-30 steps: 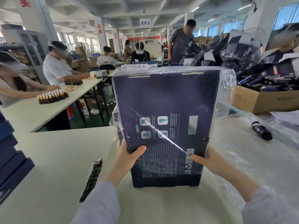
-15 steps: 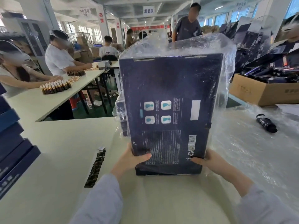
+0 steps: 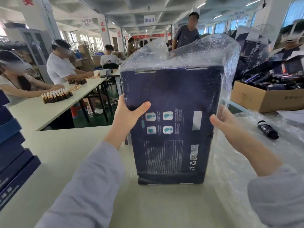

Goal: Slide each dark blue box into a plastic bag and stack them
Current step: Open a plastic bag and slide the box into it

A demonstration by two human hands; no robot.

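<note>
Gripping the rectangular dark blue box [image 3: 172,89]: left hand [image 3: 128,116], right hand [image 3: 225,122]; crinkly plastic bag [image 3: 189,51] covers it.

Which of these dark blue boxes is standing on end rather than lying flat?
The dark blue box held between the left hand and right hand, with the plastic bag over it; the stacked boxes at the left edge lie flat.

Open tabletop [image 3: 65,153] left of and before upright box [image 3: 172,96]; hemmed far left by stack [image 3: 13,153], right by film [image 3: 230,171], bottle [image 3: 268,130] and carton [image 3: 263,102].
</note>
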